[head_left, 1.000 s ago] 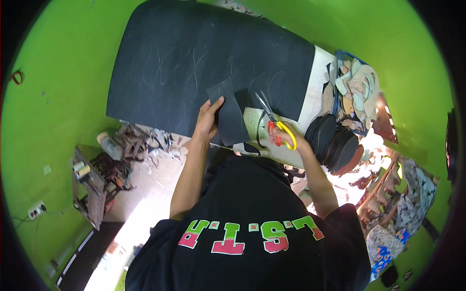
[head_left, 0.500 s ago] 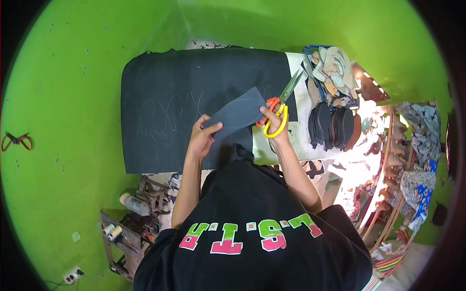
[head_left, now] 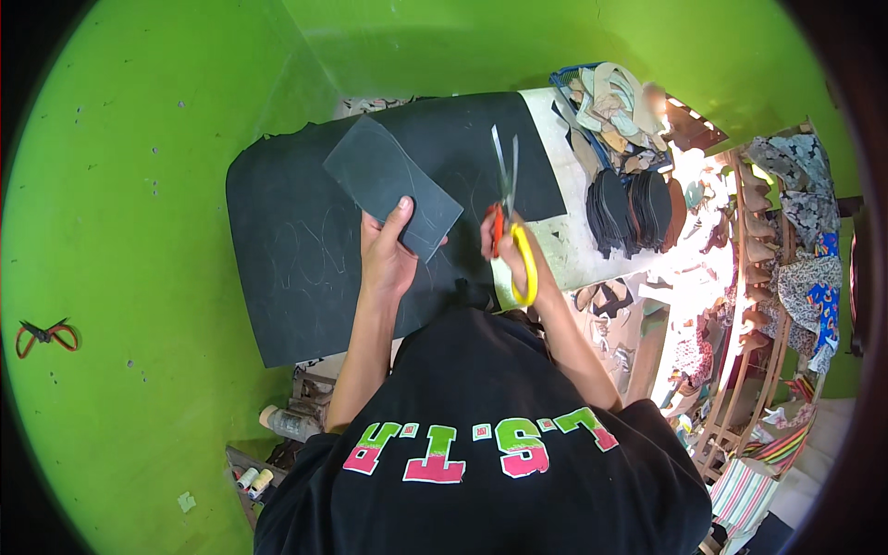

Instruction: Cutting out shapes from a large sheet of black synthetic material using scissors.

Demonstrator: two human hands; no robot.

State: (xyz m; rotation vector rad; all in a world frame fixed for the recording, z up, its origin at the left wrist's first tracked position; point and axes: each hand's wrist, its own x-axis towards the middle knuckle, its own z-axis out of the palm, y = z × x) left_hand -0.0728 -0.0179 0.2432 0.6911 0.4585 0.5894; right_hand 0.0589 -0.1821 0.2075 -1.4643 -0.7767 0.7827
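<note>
My left hand (head_left: 387, 259) grips a dark grey rectangular piece of sheet material (head_left: 375, 166), thumb on top and fingers beneath. Faint curved lines are drawn on the piece, which is raised and tilted over the table. In my right hand (head_left: 542, 270) is a pair of scissors (head_left: 524, 277) with yellow and orange handles. Their blades point away from me, parted a little, and stand apart from the piece. Beneath both hands a large black sheet (head_left: 305, 176) covers much of the table and bears pale looping outlines.
Stacks of dark sole-shaped pieces (head_left: 608, 213) stand on the table's pale right part (head_left: 555, 250). Behind them a blue crate (head_left: 564, 76) is heaped with pale offcuts (head_left: 615, 97). A wooden rack (head_left: 740, 305) rises at the right. Pliers (head_left: 46, 338) hang on the left green wall.
The grey piece has left my right hand's grasp and turned, held by my left hand alone. The scissors have swung upright, their blades now parted. The view has turned slightly.
</note>
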